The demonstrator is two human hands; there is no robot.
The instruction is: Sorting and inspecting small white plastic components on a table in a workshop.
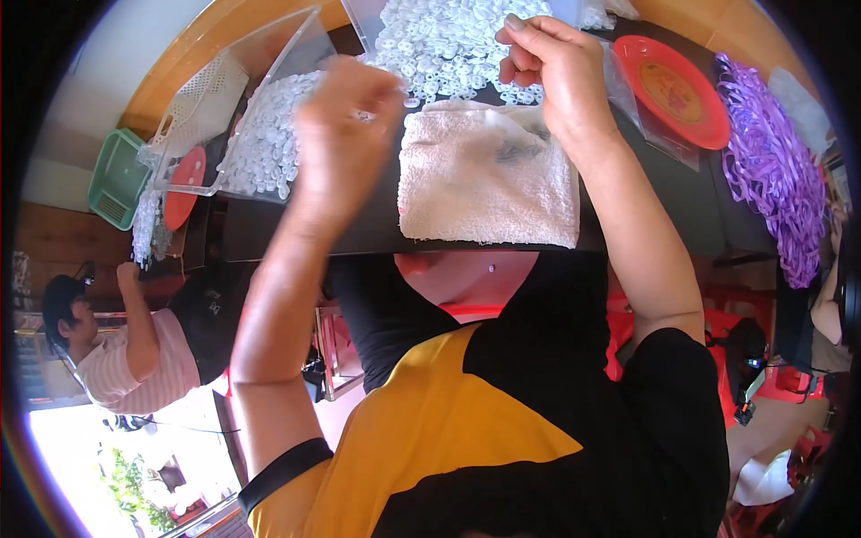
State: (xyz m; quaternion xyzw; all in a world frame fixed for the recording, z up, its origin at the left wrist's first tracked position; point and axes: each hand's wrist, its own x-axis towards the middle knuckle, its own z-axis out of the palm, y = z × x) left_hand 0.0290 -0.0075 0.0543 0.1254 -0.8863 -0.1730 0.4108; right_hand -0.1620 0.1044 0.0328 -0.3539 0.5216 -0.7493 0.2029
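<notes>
My left hand (350, 117) is blurred by motion beside a clear plastic bin (208, 189) of small white ring-like plastic pieces (269, 148). Its fingers are smeared, and I cannot tell whether they hold anything. Above the far right corner of a folded white towel (484, 193), my right hand (565, 81) is closed, thumb over curled fingers. Whatever may lie in that pinch is hidden or too small to name. Beyond the towel, between my hands, spreads a heap of the same white pieces (439, 45). A grey smudge marks the towel's upper right.
To the right lie a red plate (668, 90) and a big bundle of purple ribbons (776, 170). A green basket (117, 179) and a white perforated basket (202, 99) stand at the left. Another person (134, 341) works at the far left; part of someone shows at the right edge.
</notes>
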